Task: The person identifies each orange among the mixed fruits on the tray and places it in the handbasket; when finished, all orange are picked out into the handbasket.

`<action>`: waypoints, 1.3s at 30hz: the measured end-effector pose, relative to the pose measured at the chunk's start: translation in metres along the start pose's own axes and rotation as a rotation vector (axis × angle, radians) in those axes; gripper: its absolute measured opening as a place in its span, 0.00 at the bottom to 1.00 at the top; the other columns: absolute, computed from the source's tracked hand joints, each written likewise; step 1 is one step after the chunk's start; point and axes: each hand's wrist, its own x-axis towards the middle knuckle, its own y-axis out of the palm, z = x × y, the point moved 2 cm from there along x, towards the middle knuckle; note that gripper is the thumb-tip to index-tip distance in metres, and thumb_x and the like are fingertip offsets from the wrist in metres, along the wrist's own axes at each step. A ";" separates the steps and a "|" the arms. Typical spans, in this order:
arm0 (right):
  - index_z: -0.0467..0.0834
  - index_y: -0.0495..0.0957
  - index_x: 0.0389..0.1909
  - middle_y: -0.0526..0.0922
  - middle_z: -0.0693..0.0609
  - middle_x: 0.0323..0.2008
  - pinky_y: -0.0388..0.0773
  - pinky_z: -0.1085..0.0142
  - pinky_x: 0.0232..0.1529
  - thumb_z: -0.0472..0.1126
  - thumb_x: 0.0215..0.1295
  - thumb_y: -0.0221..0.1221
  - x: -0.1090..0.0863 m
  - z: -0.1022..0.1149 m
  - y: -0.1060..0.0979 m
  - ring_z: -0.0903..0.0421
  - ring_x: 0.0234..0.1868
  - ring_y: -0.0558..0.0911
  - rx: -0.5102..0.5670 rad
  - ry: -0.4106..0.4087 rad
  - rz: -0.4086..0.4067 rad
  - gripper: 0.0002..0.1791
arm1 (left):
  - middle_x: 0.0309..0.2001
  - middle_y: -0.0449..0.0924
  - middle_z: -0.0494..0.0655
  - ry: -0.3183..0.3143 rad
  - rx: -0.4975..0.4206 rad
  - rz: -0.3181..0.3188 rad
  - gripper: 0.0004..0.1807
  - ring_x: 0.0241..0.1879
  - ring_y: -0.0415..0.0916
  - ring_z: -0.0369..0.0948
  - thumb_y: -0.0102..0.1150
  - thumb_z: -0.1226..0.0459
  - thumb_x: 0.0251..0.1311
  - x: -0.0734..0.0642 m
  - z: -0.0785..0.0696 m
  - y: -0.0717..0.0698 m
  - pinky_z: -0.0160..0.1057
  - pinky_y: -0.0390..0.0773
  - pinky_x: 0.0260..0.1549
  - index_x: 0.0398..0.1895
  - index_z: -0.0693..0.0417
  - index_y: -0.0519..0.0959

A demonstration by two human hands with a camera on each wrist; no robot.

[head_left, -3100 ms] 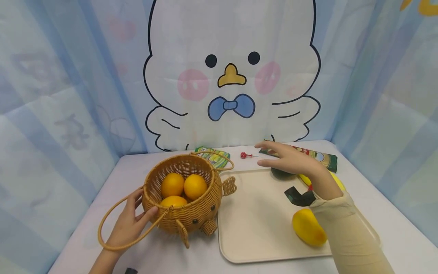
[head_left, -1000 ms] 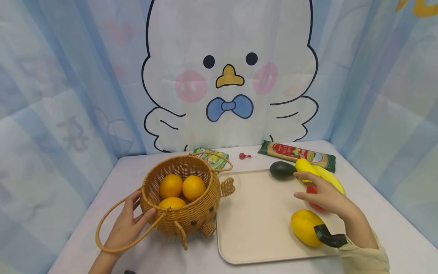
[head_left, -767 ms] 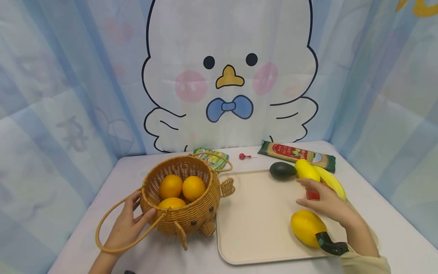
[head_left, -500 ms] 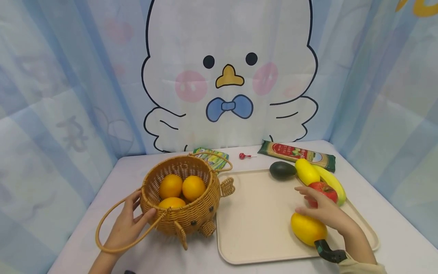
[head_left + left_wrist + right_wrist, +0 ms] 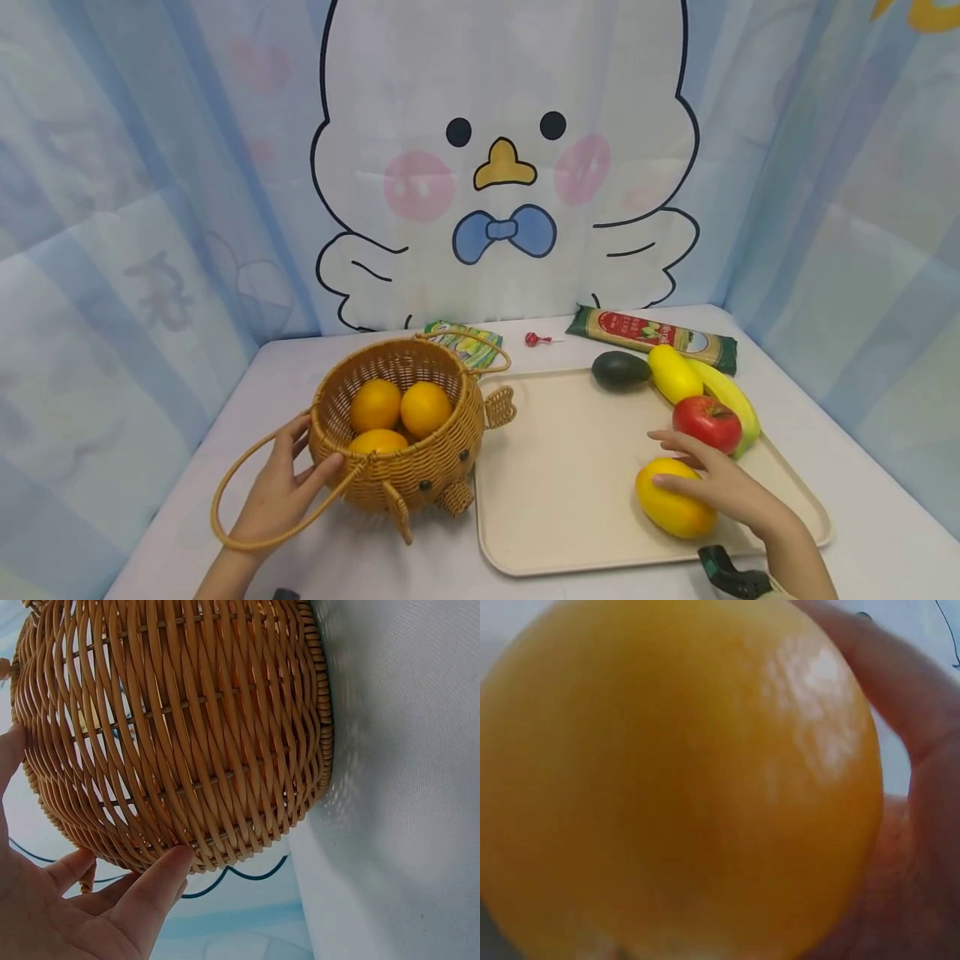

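A wicker basket [image 5: 442, 462] with a fish-like shape and a looped handle stands left of the tray, holding several oranges [image 5: 426, 409]. My left hand [image 5: 273, 492] rests against its near left side with fingers spread. In the left wrist view the fingertips [image 5: 176, 862] touch the woven wall [image 5: 202, 735]. On the tray's right half lies a yellow mango [image 5: 675, 512]. My right hand [image 5: 720, 479] arches over it, the thumb across its top and the index fingertip past its far side. The mango fills the right wrist view, with the hand along the right edge.
The beige tray [image 5: 562, 500] also bears a red apple [image 5: 708, 423], a banana [image 5: 727, 392], a yellow oblong fruit [image 5: 675, 373] and an avocado [image 5: 621, 370]. Behind lie a pasta packet [image 5: 652, 333], a red lollipop [image 5: 532, 339] and a green packet [image 5: 468, 343]. Printed curtains surround the table.
My right hand has come back from the far packet, past the apple, to over the mango, uncovering the apple. The left hand and basket have stayed in place.
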 end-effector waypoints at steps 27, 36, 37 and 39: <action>0.53 0.38 0.75 0.38 0.32 0.72 0.69 0.31 0.55 0.43 0.55 0.63 -0.025 -0.035 0.002 0.80 0.50 0.60 0.164 -0.077 0.287 0.53 | 0.74 0.45 0.62 -0.034 0.004 0.013 0.42 0.70 0.50 0.64 0.52 0.47 0.64 0.001 -0.001 -0.001 0.54 0.74 0.57 0.72 0.54 0.44; 0.51 0.43 0.74 0.46 0.33 0.72 0.62 0.26 0.54 0.44 0.53 0.66 -0.022 -0.033 0.006 0.39 0.63 0.59 0.130 -0.005 0.214 0.53 | 0.73 0.45 0.63 -0.034 0.013 0.010 0.42 0.69 0.51 0.65 0.51 0.47 0.64 0.001 0.000 0.000 0.55 0.75 0.57 0.72 0.53 0.44; 0.51 0.43 0.74 0.47 0.33 0.71 0.63 0.26 0.54 0.44 0.53 0.66 -0.022 -0.032 0.006 0.38 0.62 0.59 0.126 0.000 0.209 0.53 | 0.73 0.45 0.63 -0.033 0.014 0.009 0.42 0.69 0.51 0.65 0.51 0.47 0.64 0.001 0.000 0.000 0.55 0.75 0.57 0.72 0.53 0.44; 0.50 0.43 0.73 0.50 0.33 0.71 0.64 0.28 0.54 0.45 0.53 0.67 -0.022 -0.032 0.006 0.39 0.62 0.61 0.112 0.004 0.197 0.52 | 0.73 0.45 0.63 -0.031 0.011 0.007 0.42 0.69 0.51 0.65 0.52 0.47 0.64 0.000 0.000 0.000 0.55 0.75 0.57 0.72 0.53 0.44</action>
